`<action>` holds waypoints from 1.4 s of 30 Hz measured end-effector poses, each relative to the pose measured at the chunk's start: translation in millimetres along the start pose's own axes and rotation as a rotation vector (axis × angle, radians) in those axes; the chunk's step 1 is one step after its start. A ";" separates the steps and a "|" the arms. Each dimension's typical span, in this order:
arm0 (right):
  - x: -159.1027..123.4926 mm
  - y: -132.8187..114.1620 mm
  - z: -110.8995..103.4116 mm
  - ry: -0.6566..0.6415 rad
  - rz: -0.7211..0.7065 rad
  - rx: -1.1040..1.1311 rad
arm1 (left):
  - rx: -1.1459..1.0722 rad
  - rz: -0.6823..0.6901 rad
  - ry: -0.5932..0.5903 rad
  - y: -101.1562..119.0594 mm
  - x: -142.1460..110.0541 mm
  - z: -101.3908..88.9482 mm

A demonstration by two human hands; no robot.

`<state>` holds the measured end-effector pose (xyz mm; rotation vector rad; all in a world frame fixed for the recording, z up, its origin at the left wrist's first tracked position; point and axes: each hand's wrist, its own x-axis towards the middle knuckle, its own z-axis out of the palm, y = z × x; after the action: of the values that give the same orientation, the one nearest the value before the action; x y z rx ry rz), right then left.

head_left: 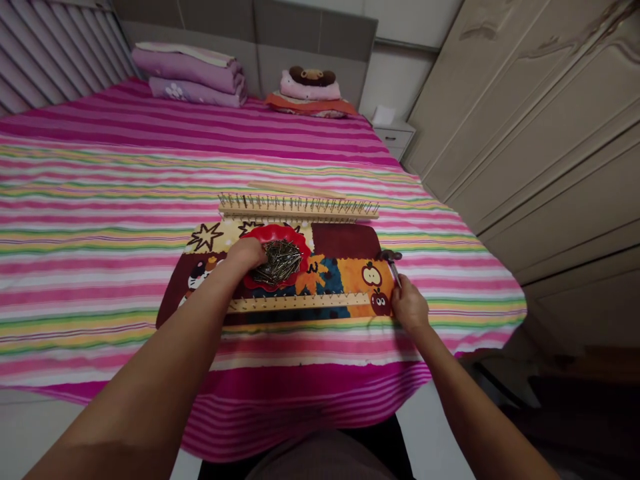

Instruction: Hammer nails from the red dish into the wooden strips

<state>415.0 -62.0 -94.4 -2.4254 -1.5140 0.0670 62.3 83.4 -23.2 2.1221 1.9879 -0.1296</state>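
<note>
My left hand (247, 253) reaches into the left side of a red scalloped bowl (273, 231) heaped with metal nails (281, 261). Its fingertips are hidden, so I cannot see whether they grip any. At the right, my right hand (410, 307) is closed around the handle of a hammer (393, 260), whose head points away from me. Between the hands lies a wooden strip (300, 302) with short rows of nails standing in it. Under bowl and strip is a patterned board (345, 240) with apples and a cat on it.
Behind the bowl are wooden strips (300, 212) bristling with upright nails, and a bare strip (295, 190). All rest on a bed with a striped cover (100, 267). Folded bedding (195, 73) and pillows (310, 93) are at the far end. A wardrobe (550, 133) flanks the right side.
</note>
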 end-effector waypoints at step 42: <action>-5.7 -7.9 -8.4 -0.033 0.038 -0.075 | -0.902 -0.064 0.837 27.2 -161.3 101.4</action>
<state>407.1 -65.6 -84.9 -2.5237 -1.5106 0.0598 86.4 -97.9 -83.1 1.5643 1.8548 1.5426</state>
